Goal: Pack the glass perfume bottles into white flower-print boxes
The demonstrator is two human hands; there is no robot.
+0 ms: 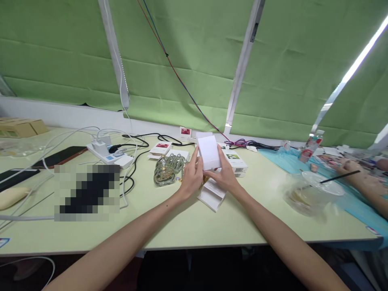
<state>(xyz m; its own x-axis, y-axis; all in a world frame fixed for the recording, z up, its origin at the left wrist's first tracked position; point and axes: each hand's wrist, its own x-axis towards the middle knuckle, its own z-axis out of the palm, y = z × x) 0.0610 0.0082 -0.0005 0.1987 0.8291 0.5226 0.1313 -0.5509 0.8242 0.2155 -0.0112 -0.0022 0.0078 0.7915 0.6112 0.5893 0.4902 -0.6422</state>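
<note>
Both my hands hold a plain white box upright just above the pale green table. My left hand grips its left side with the fingers wrapped round it. My right hand grips its right side. Under my hands lies a white box part with printed text. A clear glass perfume bottle stands just left of my left hand. Flat white cartons with pictures lie behind the box.
A white power strip with black and white cables sits at the left. A clear plastic bowl with a black stick stands at the right, by another person's hands on a blue sheet. A plastic bottle stands behind.
</note>
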